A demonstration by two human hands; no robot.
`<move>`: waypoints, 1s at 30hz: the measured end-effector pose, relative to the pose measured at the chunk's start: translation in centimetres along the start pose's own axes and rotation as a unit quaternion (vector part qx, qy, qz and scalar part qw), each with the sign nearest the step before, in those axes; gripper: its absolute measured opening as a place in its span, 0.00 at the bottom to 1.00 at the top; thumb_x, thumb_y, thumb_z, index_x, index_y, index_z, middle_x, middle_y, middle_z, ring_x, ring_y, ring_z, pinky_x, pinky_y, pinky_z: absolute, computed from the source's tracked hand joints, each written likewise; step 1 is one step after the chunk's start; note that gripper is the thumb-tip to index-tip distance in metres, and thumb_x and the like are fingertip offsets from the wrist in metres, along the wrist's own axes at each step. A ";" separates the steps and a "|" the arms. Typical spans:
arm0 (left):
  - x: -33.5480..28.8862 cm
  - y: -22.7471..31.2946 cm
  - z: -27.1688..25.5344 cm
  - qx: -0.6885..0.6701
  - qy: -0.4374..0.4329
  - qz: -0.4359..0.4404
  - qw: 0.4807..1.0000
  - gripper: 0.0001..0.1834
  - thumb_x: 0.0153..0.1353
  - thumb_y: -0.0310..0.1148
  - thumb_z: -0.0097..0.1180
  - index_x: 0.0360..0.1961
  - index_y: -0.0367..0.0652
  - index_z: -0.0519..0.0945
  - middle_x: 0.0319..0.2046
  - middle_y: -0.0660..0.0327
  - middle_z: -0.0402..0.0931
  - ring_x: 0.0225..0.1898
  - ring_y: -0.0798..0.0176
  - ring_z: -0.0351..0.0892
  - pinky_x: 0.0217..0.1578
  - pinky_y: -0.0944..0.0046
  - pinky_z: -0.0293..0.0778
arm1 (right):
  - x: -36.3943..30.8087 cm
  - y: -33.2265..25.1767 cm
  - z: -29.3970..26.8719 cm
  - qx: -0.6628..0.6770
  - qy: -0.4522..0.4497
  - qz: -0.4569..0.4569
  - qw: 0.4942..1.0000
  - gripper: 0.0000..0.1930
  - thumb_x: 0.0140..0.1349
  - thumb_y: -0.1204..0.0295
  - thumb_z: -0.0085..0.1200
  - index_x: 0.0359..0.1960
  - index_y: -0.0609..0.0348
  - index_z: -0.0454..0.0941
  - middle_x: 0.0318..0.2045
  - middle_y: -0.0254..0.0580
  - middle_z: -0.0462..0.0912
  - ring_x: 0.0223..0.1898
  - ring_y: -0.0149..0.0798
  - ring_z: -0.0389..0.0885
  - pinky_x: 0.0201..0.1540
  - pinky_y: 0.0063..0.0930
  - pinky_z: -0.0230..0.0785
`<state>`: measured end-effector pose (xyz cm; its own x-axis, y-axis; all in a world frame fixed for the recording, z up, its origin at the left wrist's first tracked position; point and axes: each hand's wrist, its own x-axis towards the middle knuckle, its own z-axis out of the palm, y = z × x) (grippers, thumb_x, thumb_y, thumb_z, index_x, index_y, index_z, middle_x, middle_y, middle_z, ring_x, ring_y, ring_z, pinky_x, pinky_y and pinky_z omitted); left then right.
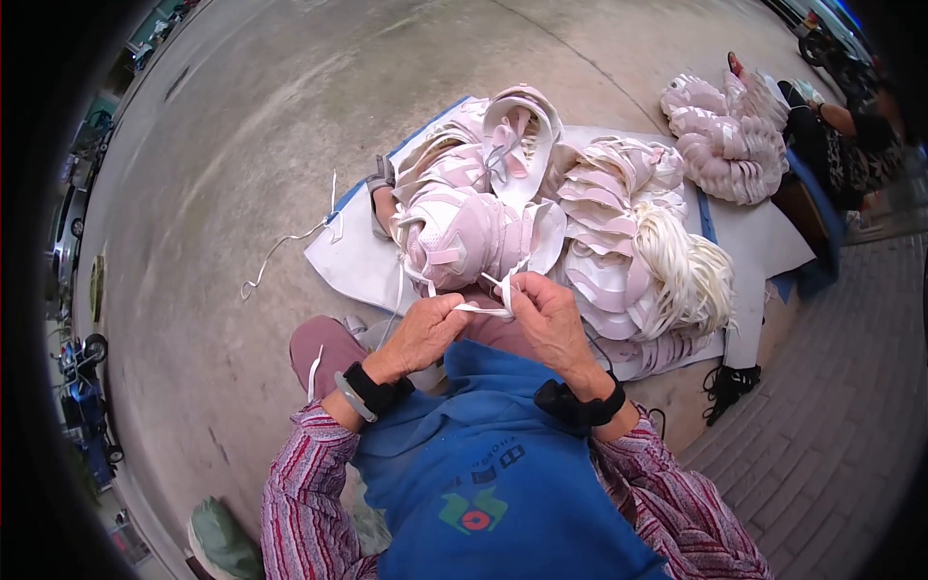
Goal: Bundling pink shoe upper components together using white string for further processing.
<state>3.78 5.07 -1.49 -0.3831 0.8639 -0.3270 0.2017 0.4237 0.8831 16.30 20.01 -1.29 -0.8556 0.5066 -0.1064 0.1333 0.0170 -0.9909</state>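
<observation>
My left hand [425,333] and my right hand [551,324] are close together above my lap, both with pinched fingers. A white shoelace [485,310] stretches between them and loops up at the right fingertips. Just beyond my hands lies a row of nested pink-and-white shoe uppers [464,237], with laces hanging at its near end. An upper [522,135] with grey lacing lies on its far end. To the right, a bundle of loose white shoelaces [681,266] rests on a second pile of uppers [604,193].
A white sheet with blue edging [338,261] lies under the piles on the concrete floor [242,174]. One loose lace [275,256] trails left. Farther right are more stacked uppers [730,140] beside another person [841,135]. Black laces [730,387] lie near the grey paving [802,406].
</observation>
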 end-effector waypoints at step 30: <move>-3.8 0.1 -3.2 -0.348 0.174 -0.002 0.921 0.14 0.66 0.36 0.42 0.36 0.34 0.73 0.21 0.63 0.69 0.26 0.70 0.69 0.38 0.69 0.68 | 0.1 3.1 -4.0 0.011 -0.005 0.089 0.996 0.12 0.62 0.69 0.48 0.38 0.66 0.77 0.20 0.30 0.74 0.22 0.21 0.70 0.27 0.15 0.65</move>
<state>2.36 0.97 0.90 -0.6727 0.6715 -0.3107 -0.3813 0.0453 0.9234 18.68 23.58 -4.00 -0.8245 0.4909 -0.2814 0.2727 -0.0910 -0.9578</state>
